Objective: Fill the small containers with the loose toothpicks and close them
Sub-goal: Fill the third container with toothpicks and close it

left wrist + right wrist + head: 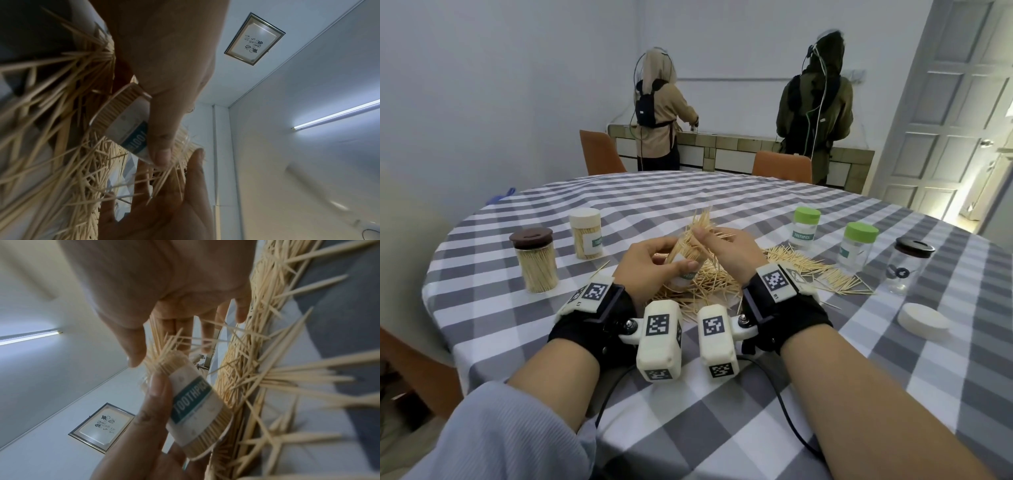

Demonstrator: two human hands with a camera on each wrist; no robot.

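My left hand (674,255) grips a small clear container (685,274) with a teal TOOTHPICK label. The container is tilted above the table, has no lid, and is packed with toothpicks. In the left wrist view the thumb (162,146) lies across the container (127,129). My right hand (714,240) pinches a splayed bunch of toothpicks (702,224) at the container's mouth, thumb on top. The right wrist view shows those toothpicks (164,344) fanning out between thumb and fingers over the container (195,410). A loose pile of toothpicks (808,269) covers the checked cloth under and to the right of both hands.
At the left stand a full brown-lidded jar (536,263) and a full white-lidded container (586,233). At the right are two green-lidded containers (804,228) (858,248), a black-lidded jar (907,270) and a loose white lid (923,320). Two people stand at a far counter.
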